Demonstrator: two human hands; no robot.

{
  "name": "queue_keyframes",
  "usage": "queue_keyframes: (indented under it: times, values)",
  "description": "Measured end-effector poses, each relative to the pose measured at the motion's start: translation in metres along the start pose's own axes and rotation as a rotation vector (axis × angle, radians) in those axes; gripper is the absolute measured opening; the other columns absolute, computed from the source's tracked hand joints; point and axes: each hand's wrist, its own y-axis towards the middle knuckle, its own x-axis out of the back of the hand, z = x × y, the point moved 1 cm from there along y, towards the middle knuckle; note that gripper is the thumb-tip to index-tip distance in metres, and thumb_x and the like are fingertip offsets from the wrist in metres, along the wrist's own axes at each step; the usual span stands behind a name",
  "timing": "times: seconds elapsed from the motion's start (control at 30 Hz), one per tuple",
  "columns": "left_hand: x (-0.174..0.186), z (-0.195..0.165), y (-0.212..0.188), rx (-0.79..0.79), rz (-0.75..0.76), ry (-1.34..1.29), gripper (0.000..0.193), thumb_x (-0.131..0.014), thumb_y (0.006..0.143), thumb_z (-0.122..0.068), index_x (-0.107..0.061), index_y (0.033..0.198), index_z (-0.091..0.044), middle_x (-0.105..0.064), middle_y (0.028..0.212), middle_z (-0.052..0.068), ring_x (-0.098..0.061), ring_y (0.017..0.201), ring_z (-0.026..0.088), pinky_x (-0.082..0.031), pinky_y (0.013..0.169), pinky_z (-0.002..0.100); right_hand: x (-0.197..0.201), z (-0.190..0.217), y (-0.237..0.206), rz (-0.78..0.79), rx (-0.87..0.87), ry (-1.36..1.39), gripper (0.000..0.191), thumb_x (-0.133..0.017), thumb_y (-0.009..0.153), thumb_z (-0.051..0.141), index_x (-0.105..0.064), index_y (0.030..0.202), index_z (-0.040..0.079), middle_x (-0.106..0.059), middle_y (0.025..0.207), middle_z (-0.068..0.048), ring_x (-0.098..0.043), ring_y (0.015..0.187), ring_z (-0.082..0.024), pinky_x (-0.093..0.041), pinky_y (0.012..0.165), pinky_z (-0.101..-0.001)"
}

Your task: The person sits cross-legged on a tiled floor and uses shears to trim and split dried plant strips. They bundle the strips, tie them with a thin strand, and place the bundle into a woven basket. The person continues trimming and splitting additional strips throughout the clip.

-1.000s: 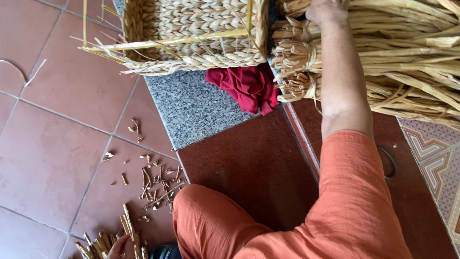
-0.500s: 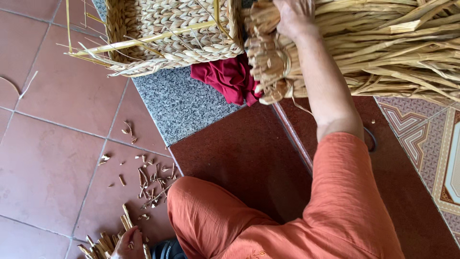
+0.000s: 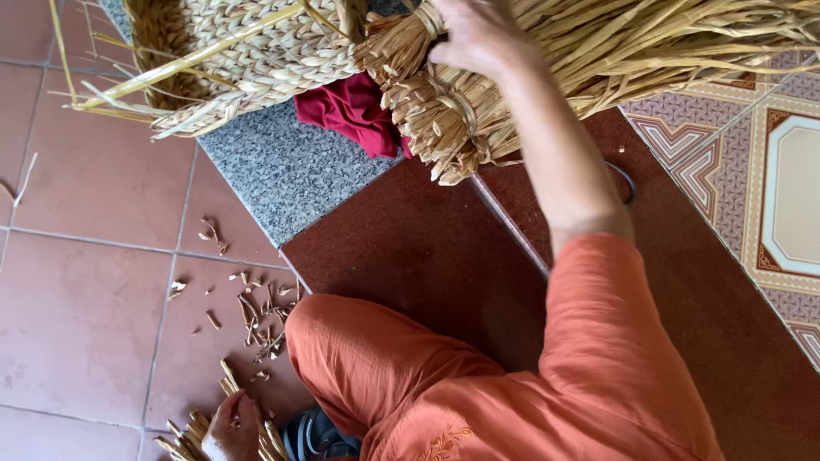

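Straw bundles (image 3: 444, 111) beside the woven basket (image 3: 248, 51): my right hand (image 3: 478, 38) clasps one; left hand (image 3: 231, 423) pinches cut stalks (image 3: 192, 431) below. I judge sorting; next needs pulling free.

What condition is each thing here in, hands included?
right hand: resting on the tied straw bundles
left hand: gripping short straw pieces on the floor
woven basket: unfinished, loose strands sticking out
red cloth: crumpled
straw scraps: scattered on tiles
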Motion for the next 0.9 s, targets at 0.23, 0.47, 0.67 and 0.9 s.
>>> queue_keyframes:
  times: [0.23,0.47,0.67,0.9]
  values:
    - [0.001,-0.005,0.005,-0.022,0.035,0.113,0.019,-0.074,0.097,-0.022,-0.079,0.112,-0.012,-0.076,0.094,0.012,-0.073,0.084,0.022,-0.057,0.078,0.035,0.001,0.015,-0.144,-0.404,0.586,-0.246,0.078,-0.100,0.085,0.040,-0.061,0.148,0.016,-0.048,0.154,-0.015,-0.036,0.145,-0.037,-0.036,0.121,-0.0629]
    - [-0.004,-0.046,0.011,-0.079,0.061,0.008,0.017,-0.072,0.097,-0.019,-0.078,0.111,-0.011,-0.075,0.095,0.014,-0.073,0.082,0.024,-0.057,0.076,0.036,-0.098,0.066,-0.173,-0.287,0.855,-0.921,0.059,-0.063,0.098,0.025,-0.049,0.156,0.029,-0.021,0.173,-0.003,-0.006,0.160,-0.034,0.007,0.123,-0.0707]
    - [0.018,-0.044,0.006,-0.098,-0.021,0.025,0.015,-0.074,0.096,-0.018,-0.078,0.108,-0.010,-0.075,0.094,0.014,-0.073,0.084,0.025,-0.058,0.079,0.037,-0.109,0.050,-0.137,0.003,0.636,-1.233,0.060,-0.057,0.096,0.044,-0.053,0.152,0.023,-0.029,0.168,-0.009,-0.012,0.157,-0.037,0.003,0.120,-0.0715]
    - [0.035,-0.032,0.003,-0.166,-0.071,0.101,0.014,-0.074,0.100,-0.017,-0.078,0.110,-0.008,-0.074,0.097,0.015,-0.072,0.086,0.029,-0.058,0.080,0.039,-0.100,0.066,-0.106,0.056,0.673,-1.509,0.075,-0.050,0.092,0.066,-0.056,0.147,0.015,-0.038,0.162,-0.015,-0.018,0.154,-0.041,-0.001,0.116,-0.0725]
